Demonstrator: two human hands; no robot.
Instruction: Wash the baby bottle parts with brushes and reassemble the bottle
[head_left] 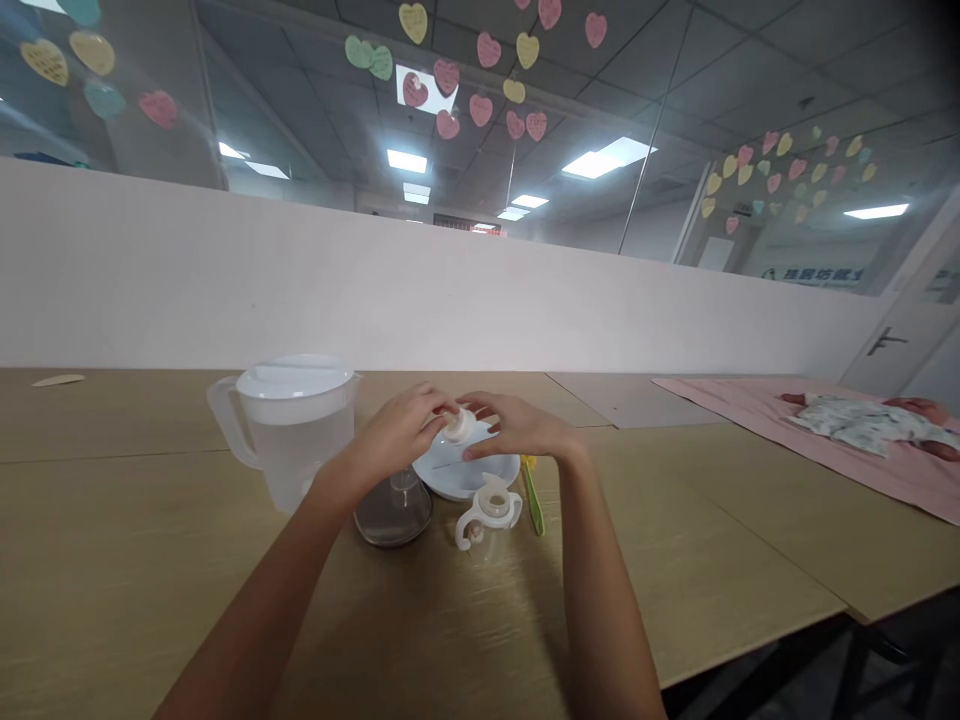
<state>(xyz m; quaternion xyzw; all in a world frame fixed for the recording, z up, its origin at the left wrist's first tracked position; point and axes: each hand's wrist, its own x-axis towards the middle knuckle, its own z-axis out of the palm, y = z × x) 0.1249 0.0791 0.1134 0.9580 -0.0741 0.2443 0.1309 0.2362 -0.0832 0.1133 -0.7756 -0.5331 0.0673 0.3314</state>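
Note:
Over a white bowl [450, 481], my left hand [407, 428] pinches a small white bottle cap [459, 426] between thumb and fingers. My right hand [517, 425] is beside the cap on its right, fingers spread and curved, with a gap between thumb and fingers. A clear baby bottle with a white two-handled collar [495, 508] stands in front of the bowl, its top uncapped. A dark, rounded dish or container [393, 512] sits left of the bottle, partly behind my left wrist. Right of the bowl lies a green-handled brush [534, 500].
A lidded plastic pitcher [300, 430] of clear liquid stands left of my left hand. At the far right, a doll-like figure in patterned clothes [862, 422] lies on a pink cloth [735, 410]. A white wall [450, 300] rises behind the table.

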